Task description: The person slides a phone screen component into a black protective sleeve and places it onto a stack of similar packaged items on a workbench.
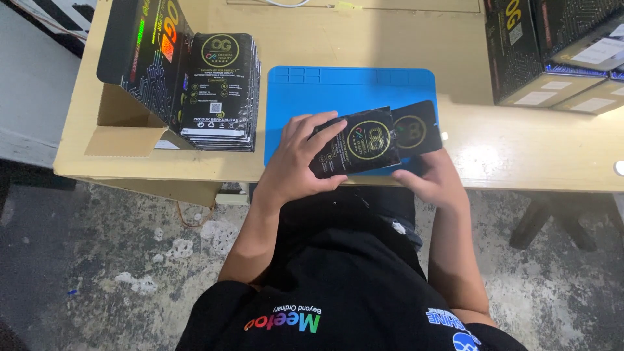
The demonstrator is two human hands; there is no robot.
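Head view, frame centre: left hand point(300, 162) clasps black sleeve point(356, 142) over blue mat point(305, 97); right hand point(434, 179) pinches black card point(416, 127).

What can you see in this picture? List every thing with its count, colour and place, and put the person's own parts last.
table: one, pale wood, across the top of the view
work mat: one, blue, on the table in front of the person
glossy pouch: one, black with gold ring, held over the mat's near edge
card: one, black, sticking out of the pouch's right end
stack of pouches: one stack, black, left of the mat
open carton: one, brown inside and black outside, at the table's left end
boxes: several, black, top right
floor: grey concrete, below
left hand: grips the pouch
right hand: under the card end
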